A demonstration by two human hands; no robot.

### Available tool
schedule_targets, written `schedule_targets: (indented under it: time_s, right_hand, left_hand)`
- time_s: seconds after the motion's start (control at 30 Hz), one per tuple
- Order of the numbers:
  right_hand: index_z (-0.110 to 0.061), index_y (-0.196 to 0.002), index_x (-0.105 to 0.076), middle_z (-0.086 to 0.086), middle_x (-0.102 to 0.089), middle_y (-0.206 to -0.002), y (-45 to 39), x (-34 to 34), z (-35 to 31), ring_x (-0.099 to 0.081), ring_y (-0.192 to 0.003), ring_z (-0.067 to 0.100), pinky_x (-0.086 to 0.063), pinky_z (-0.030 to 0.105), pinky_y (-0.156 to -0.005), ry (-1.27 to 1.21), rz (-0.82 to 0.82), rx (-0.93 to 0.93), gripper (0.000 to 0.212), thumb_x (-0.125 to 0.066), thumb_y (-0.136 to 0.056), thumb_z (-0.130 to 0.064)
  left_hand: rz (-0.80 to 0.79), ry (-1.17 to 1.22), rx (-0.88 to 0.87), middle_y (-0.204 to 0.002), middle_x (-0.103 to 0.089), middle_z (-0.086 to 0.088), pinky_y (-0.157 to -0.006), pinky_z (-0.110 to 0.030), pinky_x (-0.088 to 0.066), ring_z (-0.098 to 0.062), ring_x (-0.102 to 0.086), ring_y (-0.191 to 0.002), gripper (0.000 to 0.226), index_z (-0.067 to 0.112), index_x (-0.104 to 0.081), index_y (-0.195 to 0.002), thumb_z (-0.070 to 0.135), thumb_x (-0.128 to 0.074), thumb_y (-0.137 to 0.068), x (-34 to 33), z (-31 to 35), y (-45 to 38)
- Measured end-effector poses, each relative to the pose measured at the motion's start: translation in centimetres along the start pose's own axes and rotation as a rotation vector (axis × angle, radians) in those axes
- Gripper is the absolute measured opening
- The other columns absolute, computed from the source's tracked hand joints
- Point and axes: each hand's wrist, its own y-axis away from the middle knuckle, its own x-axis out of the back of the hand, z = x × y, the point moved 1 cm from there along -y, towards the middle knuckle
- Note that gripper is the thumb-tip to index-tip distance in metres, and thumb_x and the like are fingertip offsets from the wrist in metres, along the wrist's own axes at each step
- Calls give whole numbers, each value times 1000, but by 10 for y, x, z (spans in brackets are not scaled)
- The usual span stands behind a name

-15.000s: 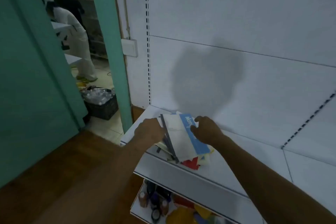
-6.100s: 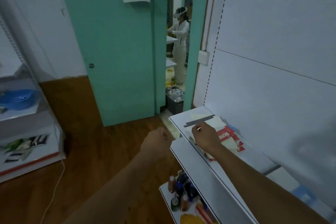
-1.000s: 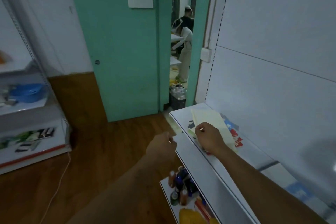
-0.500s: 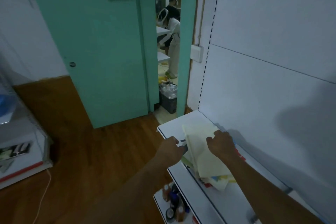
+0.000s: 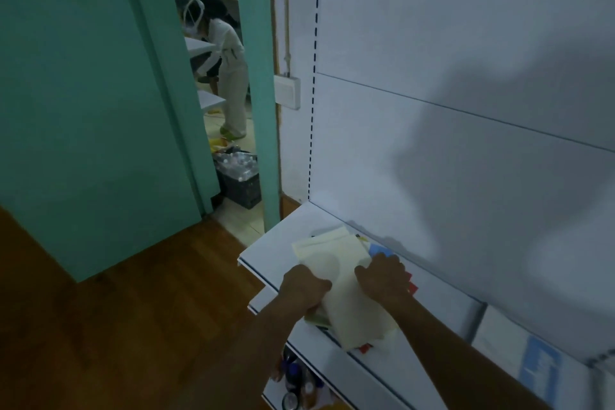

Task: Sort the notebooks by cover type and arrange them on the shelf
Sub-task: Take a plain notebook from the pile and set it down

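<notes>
Two bare forearms are entering from the lower edge of the frame, both uncovered as far as the view reaches; no sleeve edge is showing. The left hand (image 5: 304,288) and right hand (image 5: 382,280) are wearing nothing visible: dim light is obscuring fine detail on fingers and wrists.

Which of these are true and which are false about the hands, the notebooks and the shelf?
1. Both hands are on the notebook pile. True: the left hand and right hand hold the cream notebook on top.
2. The pile lies on the floor. False: it lies on the white shelf.
3. The top cover is bright red. False: it is cream.
4. A crate of bottles stands past the doorway. True.
</notes>
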Motion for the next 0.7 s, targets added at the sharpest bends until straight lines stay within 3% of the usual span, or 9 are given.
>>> schedule_targets:
  time_s: [0.1,0.2,0.33,0.43,0.57,0.7]
  right_hand:
    - [-8,-124,-46,11,-51,-121,7,-4,-1,-53,-111,24,-43,33,-92,-26,33,-67,53,-52,-87,-46]
    - [-6,-127,-47,11,-55,-126,13,-10,1,-52,-118,28,-42,37,-101,-112,73,-171,65,-52,-83,-53]
    - [-6,-132,-46,11,-57,-124,28,-13,0,-55,-115,27,-44,32,-93,-292,75,-176,52,-53,-92,-39]
    - [-8,-128,-52,11,-59,-123,38,-6,6,-57,-111,28,-44,34,-94,-396,116,-169,46,-50,-93,-38]
    - [-3,-124,-54,14,-59,-124,59,13,31,-57,-108,28,-42,32,-87,-530,214,-268,52,-45,-94,-45]
    - [-10,-140,-37,12,-49,-135,94,40,83,-50,-117,29,-37,32,-88,-721,295,-442,57,-42,-96,-46]
  left_hand:
    - [1,-33,-33,-116,-63,-9,-85,-30,-56,-24,-64,-101,46,8,-55,-117,38,-68,-84,3,-4,-5]
    - [-50,0,-94,-116,-65,-9,-86,-32,-55,-25,-64,-102,46,8,-58,-116,40,-67,-84,6,-5,-6]
    - [-134,116,-199,-131,-54,-8,-94,-34,-48,-27,-55,-117,48,11,-42,-134,28,-58,-92,10,-3,-1]
    - [-131,151,-288,-133,-52,-8,-97,-36,-46,-27,-53,-119,45,11,-34,-139,24,-47,-98,12,3,7]
    - [-120,210,-426,-108,-55,-8,-84,-32,-47,-24,-56,-98,20,10,-44,-112,27,-38,-102,-1,26,28]
    - [-230,168,-570,-97,-54,-12,-74,-31,-41,-28,-57,-92,24,8,-42,-104,30,-33,-103,-46,59,64]
